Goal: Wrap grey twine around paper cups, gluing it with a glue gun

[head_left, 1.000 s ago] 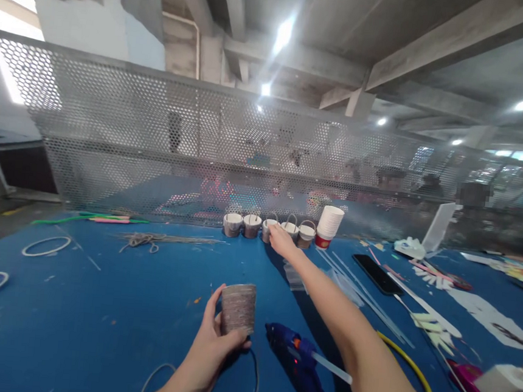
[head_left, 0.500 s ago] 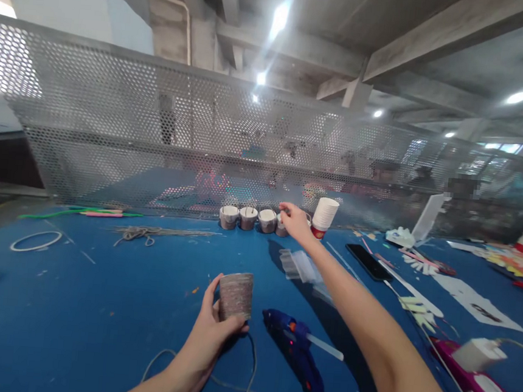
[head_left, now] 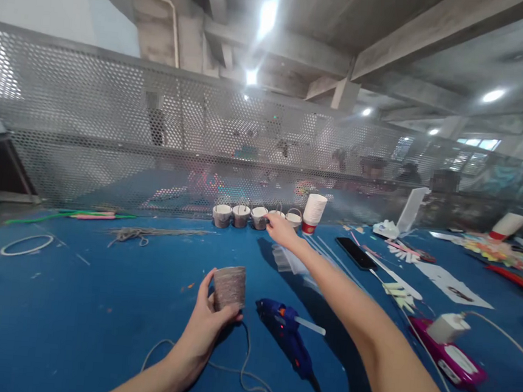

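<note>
My left hand point(head_left: 207, 325) is wrapped round a small tapered cup point(head_left: 229, 288) covered in coiled grey-brown cord, narrow end down. Loose cord point(head_left: 247, 359) trails from beneath it over the blue table. My right hand point(head_left: 282, 229) stretches to the back, fingers bent together at a row of similar cord-wrapped cups. It partly covers the fourth cup point(head_left: 278, 213); whether it grips that cup is hidden. Left of the hand stand a cup point(head_left: 221, 218), another cup point(head_left: 240, 219) and a third cup point(head_left: 259, 220); to its right is a cup point(head_left: 293, 220) with a raised handle.
A blue glue gun point(head_left: 288, 332) with a clear stick lies right of the held cup. Behind are stacked paper cups point(head_left: 314, 213), a phone point(head_left: 356, 253), clear plastic sheet point(head_left: 286, 259) and a cord bundle point(head_left: 136, 234). A magenta power strip point(head_left: 449, 356) sits right. Perforated metal panel point(head_left: 111, 134) borders the back.
My right hand has moved down and slightly left, from over the row to the front of the fourth cup. My left hand still holds its cup. The view has shifted slightly right.
</note>
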Action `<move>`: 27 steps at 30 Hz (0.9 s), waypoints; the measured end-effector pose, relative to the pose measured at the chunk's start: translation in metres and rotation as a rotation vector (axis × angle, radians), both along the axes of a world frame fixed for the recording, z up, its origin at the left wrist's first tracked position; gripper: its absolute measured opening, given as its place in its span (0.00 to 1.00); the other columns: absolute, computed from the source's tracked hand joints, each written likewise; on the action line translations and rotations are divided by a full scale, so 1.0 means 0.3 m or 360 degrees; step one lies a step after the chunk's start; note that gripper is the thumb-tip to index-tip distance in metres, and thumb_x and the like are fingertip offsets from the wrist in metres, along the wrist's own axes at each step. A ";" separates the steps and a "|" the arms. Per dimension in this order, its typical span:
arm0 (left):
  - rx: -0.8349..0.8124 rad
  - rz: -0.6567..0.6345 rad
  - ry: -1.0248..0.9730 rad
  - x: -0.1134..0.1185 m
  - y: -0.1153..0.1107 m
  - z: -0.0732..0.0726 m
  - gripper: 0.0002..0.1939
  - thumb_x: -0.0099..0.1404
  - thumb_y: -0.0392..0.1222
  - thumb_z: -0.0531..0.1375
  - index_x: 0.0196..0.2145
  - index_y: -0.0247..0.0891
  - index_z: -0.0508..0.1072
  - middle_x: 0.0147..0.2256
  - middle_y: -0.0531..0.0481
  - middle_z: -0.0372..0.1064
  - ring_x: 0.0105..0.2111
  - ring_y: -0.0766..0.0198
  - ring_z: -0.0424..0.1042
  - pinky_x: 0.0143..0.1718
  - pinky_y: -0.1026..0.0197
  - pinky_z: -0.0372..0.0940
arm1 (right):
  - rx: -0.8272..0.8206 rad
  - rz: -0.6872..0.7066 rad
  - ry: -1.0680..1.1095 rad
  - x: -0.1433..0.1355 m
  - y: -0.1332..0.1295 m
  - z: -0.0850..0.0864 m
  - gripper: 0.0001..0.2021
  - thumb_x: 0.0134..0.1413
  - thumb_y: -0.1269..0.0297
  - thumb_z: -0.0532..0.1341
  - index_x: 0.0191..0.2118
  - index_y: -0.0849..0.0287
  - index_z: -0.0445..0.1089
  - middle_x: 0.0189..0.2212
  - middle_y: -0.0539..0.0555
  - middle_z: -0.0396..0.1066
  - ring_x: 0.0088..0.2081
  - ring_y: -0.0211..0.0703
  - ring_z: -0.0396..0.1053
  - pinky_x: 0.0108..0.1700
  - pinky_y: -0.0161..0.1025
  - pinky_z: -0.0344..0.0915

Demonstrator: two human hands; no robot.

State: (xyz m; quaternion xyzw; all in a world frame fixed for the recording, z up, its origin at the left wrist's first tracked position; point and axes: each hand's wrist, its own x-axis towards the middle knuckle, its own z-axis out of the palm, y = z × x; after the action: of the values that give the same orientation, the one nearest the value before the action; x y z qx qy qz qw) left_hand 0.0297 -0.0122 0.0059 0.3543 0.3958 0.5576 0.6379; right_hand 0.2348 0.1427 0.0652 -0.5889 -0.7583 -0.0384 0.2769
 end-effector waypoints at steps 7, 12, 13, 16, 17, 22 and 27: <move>-0.0033 -0.0021 -0.0061 -0.005 0.015 -0.031 0.56 0.42 0.32 0.69 0.64 0.44 0.46 0.34 0.50 0.70 0.25 0.65 0.68 0.29 0.59 0.68 | -0.0156 -0.0099 -0.0154 -0.061 0.175 -0.088 0.15 0.63 0.61 0.59 0.53 0.60 0.66 0.51 0.57 0.67 0.47 0.47 0.70 0.47 0.49 0.70; -0.0049 -0.0046 -0.0092 -0.007 0.017 -0.038 0.56 0.42 0.31 0.68 0.64 0.44 0.45 0.37 0.47 0.70 0.26 0.65 0.67 0.28 0.58 0.68 | -0.0165 -0.0190 -0.0079 -0.065 0.236 -0.117 0.15 0.63 0.61 0.59 0.53 0.60 0.66 0.51 0.57 0.67 0.47 0.47 0.70 0.47 0.49 0.69; -0.0049 -0.0051 -0.0087 -0.007 0.016 -0.037 0.56 0.42 0.31 0.68 0.64 0.44 0.45 0.36 0.47 0.70 0.26 0.65 0.68 0.28 0.59 0.68 | -0.0162 -0.0194 -0.0051 -0.067 0.240 -0.122 0.15 0.63 0.61 0.59 0.53 0.60 0.66 0.51 0.57 0.67 0.47 0.47 0.70 0.47 0.49 0.69; -0.0049 -0.0061 -0.0074 -0.008 0.014 -0.033 0.55 0.43 0.32 0.69 0.64 0.44 0.46 0.35 0.48 0.70 0.25 0.66 0.68 0.28 0.60 0.68 | -0.0153 -0.0156 0.0044 -0.076 0.232 -0.126 0.15 0.63 0.61 0.59 0.53 0.60 0.66 0.51 0.57 0.68 0.46 0.47 0.70 0.47 0.49 0.70; -0.0048 -0.0060 -0.0073 -0.008 0.012 -0.032 0.55 0.43 0.32 0.69 0.64 0.44 0.46 0.35 0.48 0.70 0.25 0.66 0.68 0.28 0.60 0.68 | -0.0141 -0.0135 0.0082 -0.078 0.223 -0.122 0.15 0.63 0.61 0.59 0.53 0.60 0.66 0.51 0.57 0.67 0.46 0.47 0.70 0.47 0.49 0.70; -0.0033 -0.0041 -0.0052 -0.007 0.007 -0.019 0.54 0.43 0.33 0.69 0.63 0.44 0.47 0.37 0.48 0.70 0.27 0.65 0.69 0.30 0.59 0.69 | -0.0031 -0.0090 0.0356 -0.058 0.133 -0.030 0.15 0.63 0.61 0.59 0.53 0.59 0.66 0.52 0.58 0.67 0.48 0.48 0.69 0.48 0.50 0.69; -0.0002 -0.0010 -0.0025 -0.005 0.003 -0.003 0.54 0.42 0.33 0.69 0.63 0.45 0.48 0.37 0.50 0.69 0.27 0.65 0.69 0.31 0.59 0.69 | -0.0001 -0.0095 0.0719 0.037 -0.070 0.096 0.12 0.61 0.71 0.56 0.49 0.60 0.69 0.46 0.56 0.72 0.37 0.39 0.74 0.42 0.41 0.71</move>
State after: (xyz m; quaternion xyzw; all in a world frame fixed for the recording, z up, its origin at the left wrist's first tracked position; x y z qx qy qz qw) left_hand 0.0282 -0.0112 0.0051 0.3508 0.3900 0.5582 0.6429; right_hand 0.2461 0.1217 0.0941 -0.6049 -0.6593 0.0864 0.4382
